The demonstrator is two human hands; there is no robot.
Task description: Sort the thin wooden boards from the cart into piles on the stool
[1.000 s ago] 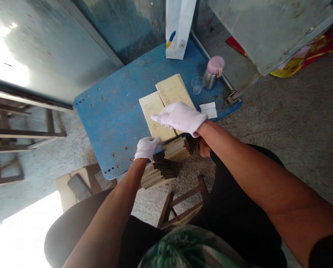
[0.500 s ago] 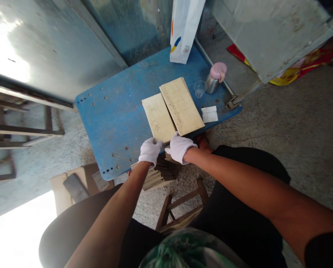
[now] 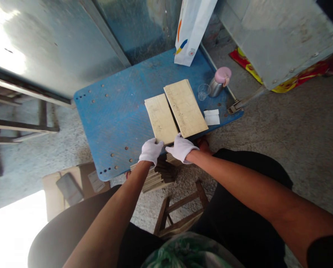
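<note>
Two pale thin wooden boards lie side by side on the blue table (image 3: 110, 119), close to its near edge. My left hand (image 3: 151, 151), in a white glove, is closed at the near left corner of the left board (image 3: 161, 118), its thumb on top. At that board's near right corner is my right hand (image 3: 181, 148), also gloved, with fingers against the edge. Fingers below the edge are hidden. The right board (image 3: 186, 108) rests just past my right fingertips and seems to have another sheet beneath it. Below the table edge stands a stack of similar boards (image 3: 152, 180).
A steel flask with pink lid (image 3: 216, 83), a clear plastic cup (image 3: 203, 92) and a white paper piece (image 3: 212, 117) stand right of the boards. A white paper bag (image 3: 190, 37) is behind. A wooden stool (image 3: 180, 216) and a cardboard box (image 3: 53, 190) are below.
The camera view has shifted slightly, so the table items appear a little farther right. My hands stay at the left board's near edge; the boards look unmoved on the table.
</note>
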